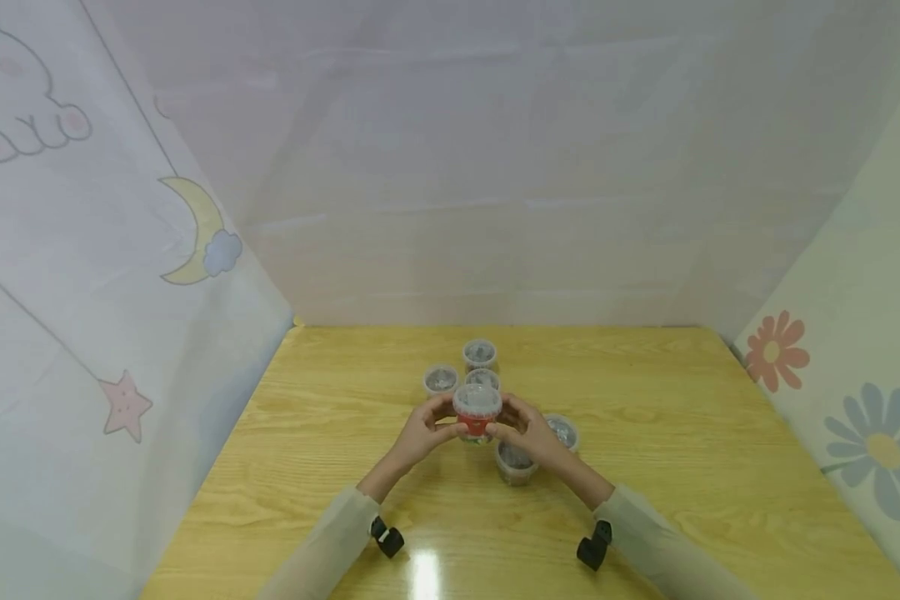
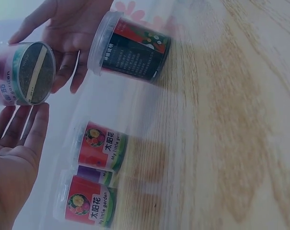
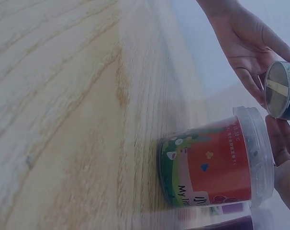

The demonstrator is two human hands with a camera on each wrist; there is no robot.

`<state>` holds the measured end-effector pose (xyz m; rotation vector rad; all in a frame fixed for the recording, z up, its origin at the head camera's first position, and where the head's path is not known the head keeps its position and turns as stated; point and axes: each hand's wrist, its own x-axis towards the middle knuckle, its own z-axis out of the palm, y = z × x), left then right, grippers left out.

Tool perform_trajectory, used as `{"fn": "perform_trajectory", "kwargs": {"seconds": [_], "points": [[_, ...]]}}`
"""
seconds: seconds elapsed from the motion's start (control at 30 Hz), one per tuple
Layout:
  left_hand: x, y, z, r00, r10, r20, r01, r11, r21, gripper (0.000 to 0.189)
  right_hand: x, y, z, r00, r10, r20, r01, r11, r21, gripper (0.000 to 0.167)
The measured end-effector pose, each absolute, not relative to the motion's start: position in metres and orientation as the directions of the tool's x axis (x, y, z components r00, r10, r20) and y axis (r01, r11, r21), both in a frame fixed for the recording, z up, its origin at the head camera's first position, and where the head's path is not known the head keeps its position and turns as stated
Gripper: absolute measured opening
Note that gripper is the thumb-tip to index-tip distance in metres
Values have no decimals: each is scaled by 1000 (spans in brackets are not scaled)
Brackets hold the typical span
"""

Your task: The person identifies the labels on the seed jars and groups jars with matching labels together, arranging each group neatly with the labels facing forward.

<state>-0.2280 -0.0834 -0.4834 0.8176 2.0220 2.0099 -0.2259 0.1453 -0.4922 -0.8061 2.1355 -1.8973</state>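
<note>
Both hands hold up a lidded planting cup (image 1: 477,410) with a printed label, above the wooden table. My left hand (image 1: 425,427) grips its left side and my right hand (image 1: 522,427) its right, thumbs toward me. From the left wrist, the raised cup (image 2: 36,73) shows its dark round base with a pale strip across it, between the left hand (image 2: 16,165) and the right hand (image 2: 63,40). The right wrist view shows the same base (image 3: 277,89). Standing below my right hand is a cup (image 1: 516,463) with a red-and-green label, another cup (image 1: 562,432) just behind it.
Beyond the hands stand three more lidded cups: a left one (image 1: 441,380), a middle one (image 1: 483,379) and a far one (image 1: 480,353). Red "My little garden" labels show on a cup (image 2: 91,200) from the left wrist. A pale cloth wall (image 1: 495,208) borders the wooden table (image 1: 307,467).
</note>
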Motion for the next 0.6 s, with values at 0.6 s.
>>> {"fn": "perform_trajectory", "kwargs": {"seconds": [0.6], "points": [[-231,-79,-478,-858,471,206,211,-44,977,50,-235,149,-494,-833,-527,170,-224,40,-974,49]]}}
